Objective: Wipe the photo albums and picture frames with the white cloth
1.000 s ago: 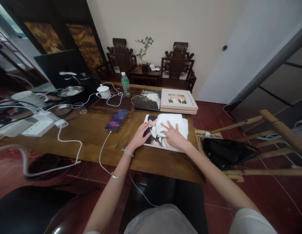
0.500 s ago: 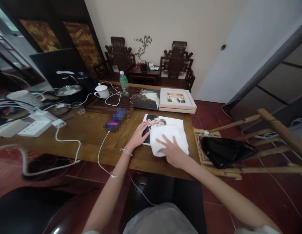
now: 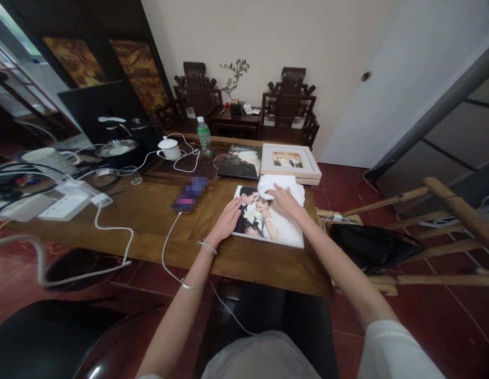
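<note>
A wedding photo panel (image 3: pixel 283 231) lies flat on the wooden table (image 3: pixel 212 263), showing a couple with white flowers. My left hand (image 3: pixel 228 218) rests along its left edge, fingers stretched out and holding nothing. At the panel's far right corner, my right hand (image 3: pixel 286 201) grips a folded white towel (image 3: pixel 281 184), with the fingers bent over its near edge. The towel covers the panel's upper right part. Just beyond it lie a dark wedding album (image 3: pixel 241 160) and white picture frames (image 3: pixel 291 158), stacked.
Left of the panel are a phone (image 3: pixel 190 195) on a white cable, a green-labelled bottle (image 3: pixel 205 138) and a lidded white cup (image 3: pixel 169 149). A power strip (image 3: pixel 65 205) with tangled cords lies far left. A bamboo chair (image 3: pixel 410 192) holding a black bag (image 3: pixel 370 245) stands right.
My right hand has moved the towel away from me, from the panel's near half to its far right corner, uncovering the couple and flowers. My left hand has stayed at the left edge.
</note>
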Action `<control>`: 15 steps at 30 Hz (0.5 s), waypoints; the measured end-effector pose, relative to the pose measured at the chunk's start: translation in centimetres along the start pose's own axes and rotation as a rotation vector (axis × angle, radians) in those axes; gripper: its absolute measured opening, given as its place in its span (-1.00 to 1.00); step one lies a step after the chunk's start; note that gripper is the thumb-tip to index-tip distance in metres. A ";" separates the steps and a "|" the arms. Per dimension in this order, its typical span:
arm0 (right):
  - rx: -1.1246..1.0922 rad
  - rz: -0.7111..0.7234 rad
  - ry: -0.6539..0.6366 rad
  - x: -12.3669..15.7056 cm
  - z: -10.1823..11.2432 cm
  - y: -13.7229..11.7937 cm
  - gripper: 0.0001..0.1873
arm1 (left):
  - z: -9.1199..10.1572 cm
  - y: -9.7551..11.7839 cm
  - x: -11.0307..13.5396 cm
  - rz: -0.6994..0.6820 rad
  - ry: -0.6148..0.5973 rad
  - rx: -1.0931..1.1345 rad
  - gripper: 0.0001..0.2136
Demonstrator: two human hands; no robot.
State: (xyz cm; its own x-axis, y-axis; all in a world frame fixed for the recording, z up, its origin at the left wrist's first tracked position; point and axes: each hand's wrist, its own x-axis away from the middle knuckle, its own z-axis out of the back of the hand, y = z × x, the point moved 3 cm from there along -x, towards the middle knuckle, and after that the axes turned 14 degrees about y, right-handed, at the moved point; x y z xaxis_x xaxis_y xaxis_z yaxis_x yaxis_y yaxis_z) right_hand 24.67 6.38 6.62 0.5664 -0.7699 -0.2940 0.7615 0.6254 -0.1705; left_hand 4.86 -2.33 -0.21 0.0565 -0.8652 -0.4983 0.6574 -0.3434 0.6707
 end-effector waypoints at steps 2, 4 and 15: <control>0.004 0.051 0.016 1.0 -0.1 -0.6 -0.41 | 0.0 -0.1 0.0 -0.002 -0.001 0.005 -0.52; 0.007 0.118 0.015 3.0 -0.2 -1.8 -0.45 | -0.1 -0.3 0.0 -0.015 -0.002 0.005 -0.51; -0.027 0.331 -0.122 14.0 1.2 -8.8 -0.48 | -0.1 -0.6 0.0 -0.003 -0.008 0.013 -0.52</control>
State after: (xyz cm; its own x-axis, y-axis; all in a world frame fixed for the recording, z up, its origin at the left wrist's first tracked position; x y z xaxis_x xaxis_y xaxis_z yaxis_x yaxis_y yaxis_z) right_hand 26.30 -10.02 5.14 0.8159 -0.5332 -0.2236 0.5224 0.8455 -0.1104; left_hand 4.60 -2.11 -0.68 0.0482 -0.8671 -0.4957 0.6480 -0.3506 0.6762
